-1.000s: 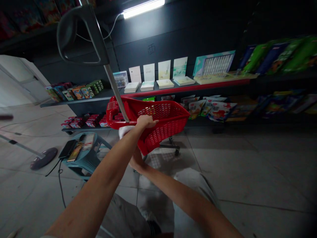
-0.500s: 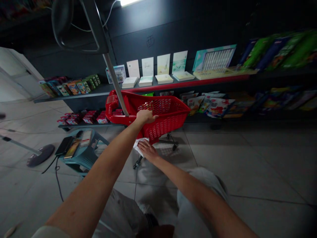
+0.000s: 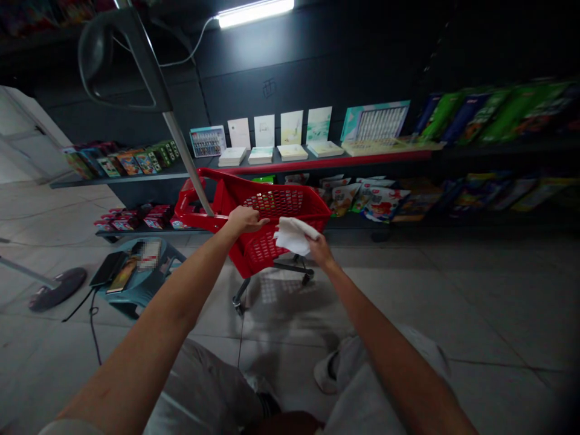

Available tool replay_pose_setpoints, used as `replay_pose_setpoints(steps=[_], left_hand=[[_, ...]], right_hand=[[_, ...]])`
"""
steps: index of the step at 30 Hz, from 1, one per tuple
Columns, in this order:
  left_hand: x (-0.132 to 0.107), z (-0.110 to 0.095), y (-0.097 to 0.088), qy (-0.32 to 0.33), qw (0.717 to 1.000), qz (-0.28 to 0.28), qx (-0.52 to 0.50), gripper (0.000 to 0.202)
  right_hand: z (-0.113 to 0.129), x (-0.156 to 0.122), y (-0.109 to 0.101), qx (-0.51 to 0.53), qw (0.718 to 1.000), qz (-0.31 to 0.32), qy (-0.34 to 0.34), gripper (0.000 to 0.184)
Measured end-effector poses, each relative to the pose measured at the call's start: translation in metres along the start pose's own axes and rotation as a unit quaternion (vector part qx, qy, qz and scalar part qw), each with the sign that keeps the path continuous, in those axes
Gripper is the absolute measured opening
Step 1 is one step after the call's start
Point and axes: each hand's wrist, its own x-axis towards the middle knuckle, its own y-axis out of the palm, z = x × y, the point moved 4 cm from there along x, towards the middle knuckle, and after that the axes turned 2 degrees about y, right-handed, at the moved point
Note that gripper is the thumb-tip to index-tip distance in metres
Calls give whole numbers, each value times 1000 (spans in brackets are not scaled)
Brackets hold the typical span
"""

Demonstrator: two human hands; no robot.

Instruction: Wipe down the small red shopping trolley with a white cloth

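A red plastic shopping cart (image 3: pixel 260 251) with perforated sides stands on grey wheeled legs in front of me. My left hand (image 3: pixel 244 220) grips the upper rim of its near side, fingers curled over the edge. In my right hand (image 3: pixel 321 249) is a white cloth (image 3: pixel 295 234), pinched at its right edge and held in front of the cart's near side. Whether the cloth touches the cart I cannot tell. A metal pole (image 3: pixel 181 145) with a grey loop handle (image 3: pixel 122 66) at its top rises by the cart's handle end.
Behind the cart runs a dark shelf with a red front edge (image 3: pixel 326 163), bearing books (image 3: pixel 292 136) and boxes. Snack bags (image 3: pixel 385 199) fill the lower level. A blue-grey stool (image 3: pixel 156 281) with a tablet and cables stands left, near a round pole base (image 3: pixel 58 290).
My right hand has lifted the white cloth from the cart's lower near corner, moving it up and to the right. My left hand still holds the rim.
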Motion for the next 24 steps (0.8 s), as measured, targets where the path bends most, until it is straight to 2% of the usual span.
replay_pose_setpoints(steps=[1,3,5,6,7,8,10,11,13,15,17,19,24], left_hand=[[-2,2,0,5,1000,3,5,77],[-6,6,-1,13,1000,9,15,77],[-10,9,-2,20,999,12,23,79],[-12,10,-2,24,999,12,26,79],[-14,11,-3,29,999,11,28,80],[-16,12,-3,33,999,10,29,81],[-20,14,-2,37,999,10,27,82],[-22,16,-1,35,999,10,27,83],[-24,20,1,24,999,6,29,81],[-24,26,3,12,999,4,33,78],[-24,32,7,6,999,7,36,75],[-23,38,10,3,999,9,35,74],[-20,47,14,6,999,15,31,76]], right_hand=[[9,1,-14,2,997,-73,-23,49],[27,0,-36,-27,973,-215,-83,59],[43,-4,-41,-106,937,-298,-149,67],[50,-5,-35,-160,926,-289,-183,70],[56,-5,-23,-218,920,-244,-215,73],[59,-5,-5,-274,915,-170,-244,75],[61,-11,37,-360,886,-14,-293,77],[61,-16,56,-389,868,35,-307,77],[61,-25,85,-422,851,45,-310,75],[62,-31,101,-433,849,23,-303,72],[65,-34,108,-437,846,28,-305,69],[67,-33,105,-440,843,44,-306,67],[64,-18,72,-439,857,33,-268,56]])
